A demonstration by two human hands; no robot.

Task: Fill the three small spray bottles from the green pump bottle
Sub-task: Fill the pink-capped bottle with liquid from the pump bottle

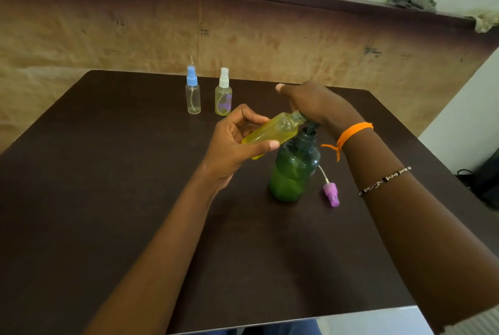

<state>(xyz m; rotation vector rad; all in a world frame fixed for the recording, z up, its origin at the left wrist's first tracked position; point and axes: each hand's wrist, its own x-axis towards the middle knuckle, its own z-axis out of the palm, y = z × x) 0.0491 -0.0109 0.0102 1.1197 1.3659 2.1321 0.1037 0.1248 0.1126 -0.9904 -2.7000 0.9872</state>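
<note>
The green pump bottle (293, 172) stands upright on the dark table (135, 199). My right hand (316, 103) lies flat over its dark pump head, pressing down. My left hand (235, 142) grips an uncapped small bottle (272, 130) holding yellowish liquid, tilted with its neck at the pump spout. That bottle's purple spray cap (332, 192) lies on the table to the right of the green bottle. Farther back stand a blue-capped small bottle (193, 91), clear inside, and a white-capped small bottle (223, 92) with yellowish liquid.
The table's far edge meets a brown wall panel (243, 37). A grey rag (413, 1) sits on the ledge at top right. A dark bag with cables (483, 175) lies past the table's right edge.
</note>
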